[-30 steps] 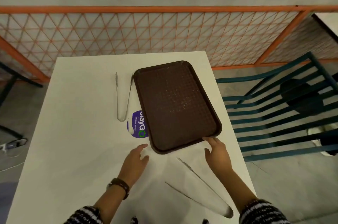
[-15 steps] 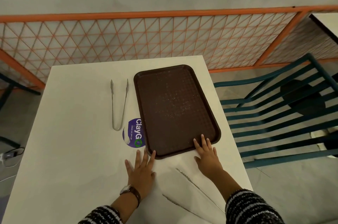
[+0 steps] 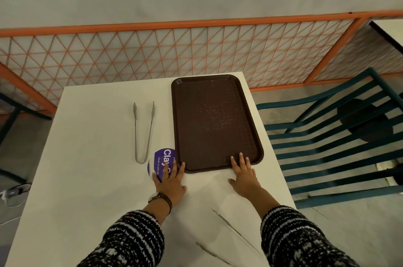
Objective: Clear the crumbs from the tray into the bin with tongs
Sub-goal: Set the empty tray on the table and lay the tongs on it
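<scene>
Tray (image 3: 196, 103), speckled with crumbs (image 3: 218, 118), on the table (image 3: 87, 157): left hand (image 3: 170, 181) flat and splayed beside its near corner; right hand (image 3: 244, 175) flat, fingertips (image 3: 241, 156) on its rim.

A single camera sits on the person's head and looks forward and steeply down at the white table (image 3: 91, 157), close enough that both sleeves (image 3: 135, 240) show at the bottom edge (the wide lens bows the orange fence (image 3: 196, 53) beyond); the tray (image 3: 196, 114) lies near mid-frame.
</scene>
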The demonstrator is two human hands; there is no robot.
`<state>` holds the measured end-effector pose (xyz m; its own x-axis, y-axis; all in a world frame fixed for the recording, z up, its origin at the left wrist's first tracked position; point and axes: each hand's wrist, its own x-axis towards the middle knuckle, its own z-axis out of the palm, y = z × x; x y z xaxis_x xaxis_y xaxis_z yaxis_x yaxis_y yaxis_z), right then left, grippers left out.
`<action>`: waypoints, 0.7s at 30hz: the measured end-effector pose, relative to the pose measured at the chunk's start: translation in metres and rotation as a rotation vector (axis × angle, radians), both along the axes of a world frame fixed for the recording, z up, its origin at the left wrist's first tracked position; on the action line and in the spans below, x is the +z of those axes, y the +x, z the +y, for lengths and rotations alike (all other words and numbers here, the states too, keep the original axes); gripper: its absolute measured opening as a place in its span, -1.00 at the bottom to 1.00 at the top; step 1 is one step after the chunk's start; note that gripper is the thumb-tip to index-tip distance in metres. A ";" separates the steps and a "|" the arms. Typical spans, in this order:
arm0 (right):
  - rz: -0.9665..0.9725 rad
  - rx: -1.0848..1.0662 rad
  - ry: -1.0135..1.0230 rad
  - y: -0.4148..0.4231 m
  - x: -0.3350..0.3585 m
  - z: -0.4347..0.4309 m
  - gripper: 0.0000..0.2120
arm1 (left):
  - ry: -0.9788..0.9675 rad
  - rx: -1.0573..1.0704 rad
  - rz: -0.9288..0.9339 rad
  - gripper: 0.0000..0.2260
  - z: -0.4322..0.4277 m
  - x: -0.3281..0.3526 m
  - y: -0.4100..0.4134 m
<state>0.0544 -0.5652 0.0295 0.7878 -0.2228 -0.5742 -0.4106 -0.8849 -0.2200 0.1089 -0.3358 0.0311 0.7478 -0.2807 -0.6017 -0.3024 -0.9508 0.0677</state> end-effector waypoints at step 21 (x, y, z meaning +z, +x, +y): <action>0.030 0.030 -0.030 -0.001 0.001 -0.003 -0.30 | 0.000 -0.012 -0.018 -0.38 0.005 0.000 -0.002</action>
